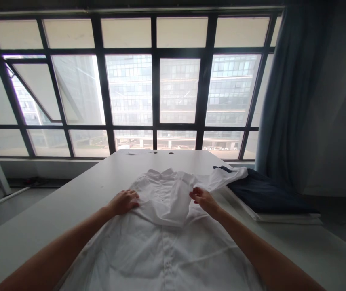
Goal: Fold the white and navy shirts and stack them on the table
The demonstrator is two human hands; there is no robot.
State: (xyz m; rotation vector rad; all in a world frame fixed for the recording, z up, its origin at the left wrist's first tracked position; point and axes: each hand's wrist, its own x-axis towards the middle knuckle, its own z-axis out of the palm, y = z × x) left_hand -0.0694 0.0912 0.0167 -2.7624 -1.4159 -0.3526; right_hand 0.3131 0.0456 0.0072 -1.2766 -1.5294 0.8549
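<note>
A white button-up shirt (165,254) lies front up on the table, its collar (161,171) toward the window. One sleeve (173,214) is folded across the chest over the button placket. At the shirt's left edge, near the shoulder, my left hand (124,202) has its fingers and thumb closed on the cloth. My right hand (201,198) pinches the white fabric of the folded sleeve at the right side of the chest. The other sleeve (229,176) stretches out to the right. Parts of the fingertips are hidden by cloth.
A stack with a dark navy garment (266,194) on top of white cloth (288,218) is at the right of the white table (82,202). Paper sheets (135,152) lie at the far end. Beyond are a large window (130,89) and a curtain (285,101).
</note>
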